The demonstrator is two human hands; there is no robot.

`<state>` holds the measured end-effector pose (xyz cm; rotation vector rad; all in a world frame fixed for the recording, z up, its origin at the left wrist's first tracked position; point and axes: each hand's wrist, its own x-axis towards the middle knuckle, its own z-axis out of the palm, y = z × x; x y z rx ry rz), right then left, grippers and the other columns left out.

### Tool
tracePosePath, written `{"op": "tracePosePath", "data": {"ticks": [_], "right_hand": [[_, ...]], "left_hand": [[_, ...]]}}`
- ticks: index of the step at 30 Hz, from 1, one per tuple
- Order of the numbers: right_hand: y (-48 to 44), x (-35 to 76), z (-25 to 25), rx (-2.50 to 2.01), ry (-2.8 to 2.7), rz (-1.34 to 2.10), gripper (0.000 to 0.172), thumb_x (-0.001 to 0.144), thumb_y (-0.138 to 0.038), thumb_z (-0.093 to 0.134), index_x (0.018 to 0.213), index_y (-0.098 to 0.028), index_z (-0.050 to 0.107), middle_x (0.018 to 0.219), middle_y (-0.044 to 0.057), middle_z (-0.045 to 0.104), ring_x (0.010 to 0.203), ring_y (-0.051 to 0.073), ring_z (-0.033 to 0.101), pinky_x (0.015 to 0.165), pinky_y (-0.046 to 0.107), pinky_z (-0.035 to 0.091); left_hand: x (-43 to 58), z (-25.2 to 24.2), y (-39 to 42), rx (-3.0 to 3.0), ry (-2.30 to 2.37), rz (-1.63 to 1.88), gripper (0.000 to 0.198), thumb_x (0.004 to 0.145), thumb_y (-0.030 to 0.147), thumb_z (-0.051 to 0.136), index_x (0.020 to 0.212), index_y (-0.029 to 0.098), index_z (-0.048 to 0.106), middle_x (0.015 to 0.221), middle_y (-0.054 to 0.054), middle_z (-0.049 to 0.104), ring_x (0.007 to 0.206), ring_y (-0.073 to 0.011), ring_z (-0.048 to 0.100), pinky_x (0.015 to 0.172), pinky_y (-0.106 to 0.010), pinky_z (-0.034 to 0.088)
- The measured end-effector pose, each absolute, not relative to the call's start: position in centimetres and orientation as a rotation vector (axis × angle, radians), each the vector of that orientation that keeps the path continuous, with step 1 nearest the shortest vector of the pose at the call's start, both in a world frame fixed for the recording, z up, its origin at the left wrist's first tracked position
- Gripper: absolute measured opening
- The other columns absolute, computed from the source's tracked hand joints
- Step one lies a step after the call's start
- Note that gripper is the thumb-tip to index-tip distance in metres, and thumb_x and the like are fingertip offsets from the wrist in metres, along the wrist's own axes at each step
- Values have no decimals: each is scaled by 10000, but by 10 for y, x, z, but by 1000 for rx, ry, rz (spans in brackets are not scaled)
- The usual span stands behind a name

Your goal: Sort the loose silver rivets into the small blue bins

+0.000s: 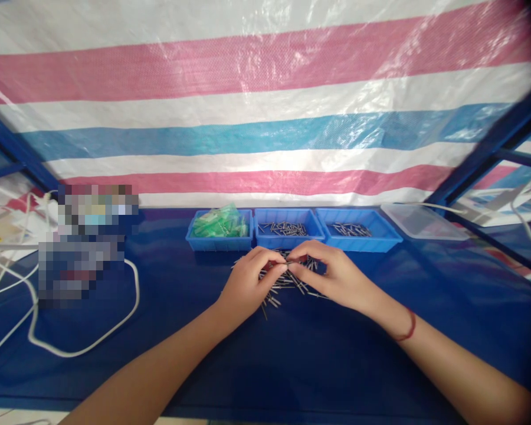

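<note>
While a striped plastic tarpaulin [265, 65] is spanning the whole background in red, white and blue, a dark blue tabletop [336, 360] is spreading out beneath both arms. Blue metal posts, one on the left [9, 141] and one on the right [491, 144], are slanting up at the sides. A white cable [66, 355] is looping across the table's left part, near items too blurred to identify. A translucent flat lid [427, 223] is lying just beside a row of three blue plastic bins: the left bin [221, 244] is holding green packets [221, 224], while the middle bin [269, 241] and the right bin [358, 242] are holding slim metal pins. In front of that row, a loose pile of similar pins [292, 283] is lying directly on the table, partly hidden by the hands. The left hand [250, 277] and the right hand [331, 268] are meeting above the pile, thumbs and fingers pinching one small metal piece [287, 263] between their tips. A thin dark red bracelet [412, 326] is circling the right wrist.
</note>
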<state>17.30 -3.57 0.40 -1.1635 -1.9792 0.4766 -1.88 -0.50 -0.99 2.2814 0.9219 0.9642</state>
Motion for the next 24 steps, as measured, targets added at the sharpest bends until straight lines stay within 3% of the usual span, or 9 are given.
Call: {"op": "tracePosePath", "data": {"ticks": [6, 14, 18, 24], "right_hand": [[-38, 166, -1, -1195, -1840, 609, 195, 880, -365, 546, 873, -204, 656, 807, 42, 686, 751, 183, 622, 672, 304, 492], [-41, 167, 4, -1189, -1804, 586, 162, 879, -317, 549, 831, -199, 650, 778, 29, 664, 681, 150, 581, 597, 267, 451], [-41, 165, 4, -1179, -1814, 594, 147, 876, -315, 554, 839, -201, 640, 772, 27, 653, 681, 150, 572, 601, 270, 449], [-41, 164, 3, -1160, -1798, 633, 161, 877, -334, 557, 815, -209, 637, 789, 33, 655, 711, 163, 582, 632, 290, 460]], "left_hand": [[-18, -13, -5, 2162, 946, 1014, 89, 853, 278, 596, 881, 196, 614, 842, -14, 658, 755, -145, 615, 698, -242, 475], [-18, -10, -8, 2312, 836, 861, 148, 880, 297, 565, 946, 174, 612, 850, -24, 639, 771, -146, 599, 730, -245, 448], [-19, -10, -8, 2338, 836, 860, 193, 938, 291, 459, 904, 180, 613, 831, -25, 632, 781, -146, 593, 727, -243, 436], [-18, -11, -8, 2306, 861, 859, 153, 901, 308, 530, 912, 187, 623, 845, -22, 647, 778, -151, 597, 717, -243, 440]]}}
